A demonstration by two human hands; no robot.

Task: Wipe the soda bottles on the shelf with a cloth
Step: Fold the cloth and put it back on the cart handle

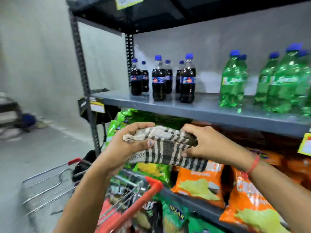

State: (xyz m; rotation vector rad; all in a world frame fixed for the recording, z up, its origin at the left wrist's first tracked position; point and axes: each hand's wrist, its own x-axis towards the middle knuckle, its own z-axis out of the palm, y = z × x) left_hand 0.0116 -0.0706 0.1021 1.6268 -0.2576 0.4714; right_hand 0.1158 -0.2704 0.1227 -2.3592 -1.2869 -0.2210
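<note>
A striped black-and-cream cloth (165,149) is bunched between both my hands, below the front edge of the grey shelf (198,113). My left hand (127,145) grips its left end, and my right hand (207,143) pinches its right side. Several dark cola bottles (187,81) with blue caps stand upright on the shelf's left part. To the right stand several green soda bottles (233,81), also blue-capped. Neither hand touches a bottle.
Orange and green snack bags (196,184) fill the lower shelf under my hands. A wire shopping cart with a red handle (143,199) stands at the bottom left. A black upright post (82,68) bounds the shelf's left end. Grey floor lies to the left.
</note>
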